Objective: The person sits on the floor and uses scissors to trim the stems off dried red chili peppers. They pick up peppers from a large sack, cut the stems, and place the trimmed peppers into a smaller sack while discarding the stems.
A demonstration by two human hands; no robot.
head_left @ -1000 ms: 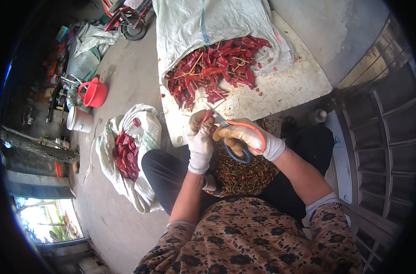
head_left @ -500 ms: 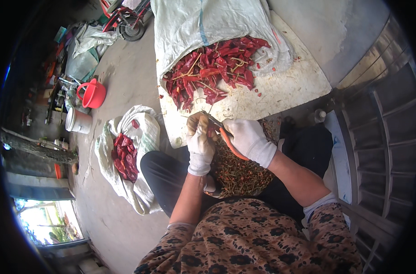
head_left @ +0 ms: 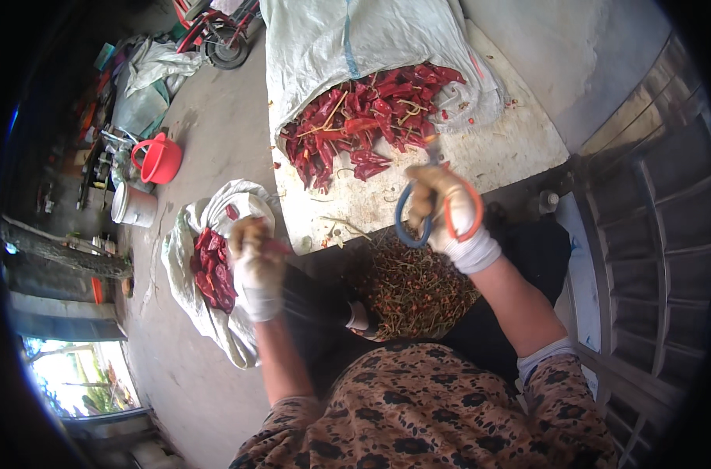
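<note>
My left hand (head_left: 257, 270), in a white glove with a stained fingertip area, is closed and blurred by motion at the rim of the small white sack. A dried red chili pepper (head_left: 276, 246) pokes out beside its fingers. Inside this sack (head_left: 250, 205) lies a heap of red chili peppers (head_left: 212, 270). My gloved right hand (head_left: 446, 202) grips scissors (head_left: 401, 217) with one blue and one orange handle loop, over the near edge of the pale board; the blades are blurred, pointing away. Below it, between my legs, is a pile of cut stems (head_left: 418, 293).
A large white woven sack (head_left: 355, 39) spills red chili peppers (head_left: 355, 129) onto the pale board (head_left: 512, 152). Off to the left stand a red bucket (head_left: 160, 160) and a white bucket (head_left: 135, 206). A red-framed vehicle (head_left: 223, 39) is parked behind them. Metal panelling (head_left: 668, 203) rises on the right.
My hands were together over the board's near edge with the scissors between them. The left has swung to the small sack with a chili pepper; the right has lifted away to the right.
</note>
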